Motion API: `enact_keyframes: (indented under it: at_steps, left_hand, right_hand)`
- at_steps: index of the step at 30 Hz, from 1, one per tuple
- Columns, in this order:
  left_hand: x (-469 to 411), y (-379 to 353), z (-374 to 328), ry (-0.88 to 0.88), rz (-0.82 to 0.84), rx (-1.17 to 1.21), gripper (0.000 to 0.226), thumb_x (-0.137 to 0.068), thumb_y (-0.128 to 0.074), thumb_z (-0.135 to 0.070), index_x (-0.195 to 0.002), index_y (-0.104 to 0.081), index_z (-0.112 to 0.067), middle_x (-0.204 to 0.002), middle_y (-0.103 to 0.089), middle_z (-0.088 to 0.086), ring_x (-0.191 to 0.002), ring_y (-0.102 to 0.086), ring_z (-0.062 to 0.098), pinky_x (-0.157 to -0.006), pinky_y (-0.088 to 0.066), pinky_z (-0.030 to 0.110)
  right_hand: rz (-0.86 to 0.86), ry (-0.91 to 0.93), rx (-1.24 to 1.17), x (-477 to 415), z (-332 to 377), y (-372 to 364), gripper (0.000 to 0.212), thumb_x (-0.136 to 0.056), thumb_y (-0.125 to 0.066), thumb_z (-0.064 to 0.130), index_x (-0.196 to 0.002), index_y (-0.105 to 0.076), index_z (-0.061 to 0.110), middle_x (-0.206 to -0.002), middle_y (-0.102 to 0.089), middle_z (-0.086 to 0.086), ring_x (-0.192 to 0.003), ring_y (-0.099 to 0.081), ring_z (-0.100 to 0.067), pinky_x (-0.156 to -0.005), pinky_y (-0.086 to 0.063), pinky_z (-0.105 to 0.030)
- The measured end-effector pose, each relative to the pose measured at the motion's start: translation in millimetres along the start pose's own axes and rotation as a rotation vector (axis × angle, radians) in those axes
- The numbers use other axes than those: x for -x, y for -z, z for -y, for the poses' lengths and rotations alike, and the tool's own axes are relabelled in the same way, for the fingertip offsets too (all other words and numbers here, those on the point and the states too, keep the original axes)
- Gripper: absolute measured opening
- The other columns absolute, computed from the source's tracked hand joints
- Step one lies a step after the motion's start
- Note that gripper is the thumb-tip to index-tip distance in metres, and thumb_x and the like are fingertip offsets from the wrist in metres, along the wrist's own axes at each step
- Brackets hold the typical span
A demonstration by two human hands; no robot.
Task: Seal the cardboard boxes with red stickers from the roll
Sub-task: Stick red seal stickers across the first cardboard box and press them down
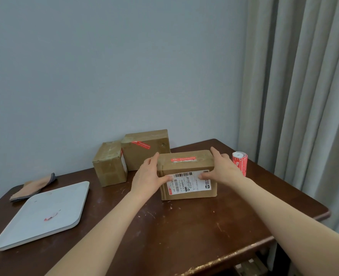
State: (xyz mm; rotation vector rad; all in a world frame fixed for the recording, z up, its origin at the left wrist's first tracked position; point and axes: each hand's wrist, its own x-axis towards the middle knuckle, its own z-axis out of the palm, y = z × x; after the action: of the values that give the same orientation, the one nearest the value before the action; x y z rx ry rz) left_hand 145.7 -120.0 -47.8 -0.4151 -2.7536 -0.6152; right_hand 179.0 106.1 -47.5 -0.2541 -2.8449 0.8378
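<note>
Front box: stands on the table toward the far right corner, set in from the right edge, with one long face toward the person; it is held between both hands.
Red sticker: lies flat along the top of the front box, over the taped seam.
Shipping label: white with barcodes, on the near face of the front box.
Left hand: grasps the left end of the front box, fingers up along that end, thumb laid on the near face at the label's left edge.
Right hand: grasps the right end of the front box, fingers reaching over the top right corner, thumb on the label's upper right part.
Sticker roll: upright near the right edge, just beside the right hand, a strip of red stickers hanging down its side; whether it touches the hand cannot be told.
Back box: behind the front box, by the far edge, with a slanted sticker in red on it.
Small box: touches the back box on its left side, taped on top.
Tray: pale, near the left edge, carrying a red scrap.
Cloth: folded, at the far left corner, just behind the tray.
Curtain: hangs to the right of the table.
</note>
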Motion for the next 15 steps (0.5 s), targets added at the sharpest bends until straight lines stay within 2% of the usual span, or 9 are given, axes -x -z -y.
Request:
enact_keyframes:
  at_steps: [3, 5, 8, 10, 15]
  left_hand:
    - [1.1, -2.0, -3.2, -0.021, 0.031, 0.041, 0.089, -0.078, -0.070, -0.047, -0.149, -0.018, -0.033, -0.153, -0.029, 0.003, -0.135, -0.037, 0.021, -0.106, -0.038, 0.040]
    - [-1.9, -2.1, -6.4, -0.025, 0.063, 0.087, 0.086, -0.079, -0.071, -0.042, -0.148, -0.020, -0.035, -0.149, -0.035, 0.005, -0.133, -0.040, 0.023, -0.106, -0.039, 0.040]
    - [-3.9, -1.8, -9.4, -0.020, 0.083, 0.109, 0.075, -0.081, -0.070, -0.035, -0.145, -0.030, -0.033, -0.135, -0.050, 0.005, -0.122, -0.048, 0.023, -0.101, -0.043, 0.039]
    - [-4.1, -2.4, -9.1, -0.022, 0.068, 0.113, 0.066, -0.082, -0.070, -0.034, -0.140, -0.040, -0.033, -0.133, -0.053, 0.004, -0.119, -0.051, 0.024, -0.100, -0.044, 0.041]
    - [-4.4, -3.7, -6.1, -0.031, 0.044, 0.143, 0.064, -0.082, -0.070, -0.031, -0.138, -0.041, -0.039, -0.135, -0.052, 0.003, -0.118, -0.052, 0.024, -0.098, -0.046, 0.041]
  right_hand:
    - [-0.015, 0.033, -0.001, 1.2, 0.6, -3.4, 0.106, -0.074, -0.077, 0.044, -0.153, -0.006, 0.033, -0.151, -0.027, -0.011, -0.125, -0.050, -0.030, -0.096, -0.048, -0.044]
    - [-0.009, 0.031, -0.017, 0.4, 3.9, -4.7, 0.103, -0.075, -0.076, 0.042, -0.152, -0.009, 0.034, -0.147, -0.033, -0.012, -0.122, -0.051, -0.030, -0.095, -0.048, -0.043]
    - [0.010, 0.050, -0.051, -0.5, 4.9, -7.5, 0.086, -0.077, -0.075, 0.035, -0.145, -0.023, 0.034, -0.128, -0.055, -0.009, -0.105, -0.061, -0.027, -0.088, -0.053, -0.042]
    - [0.000, 0.063, -0.064, 0.7, 4.3, -8.2, 0.077, -0.078, -0.075, 0.033, -0.139, -0.028, 0.034, -0.120, -0.060, -0.006, -0.096, -0.064, -0.024, -0.082, -0.056, -0.041]
    - [-0.011, 0.071, -0.070, -1.3, 3.7, -8.9, 0.077, -0.078, -0.075, 0.034, -0.141, -0.030, 0.034, -0.122, -0.059, -0.005, -0.104, -0.061, -0.024, -0.085, -0.055, -0.039]
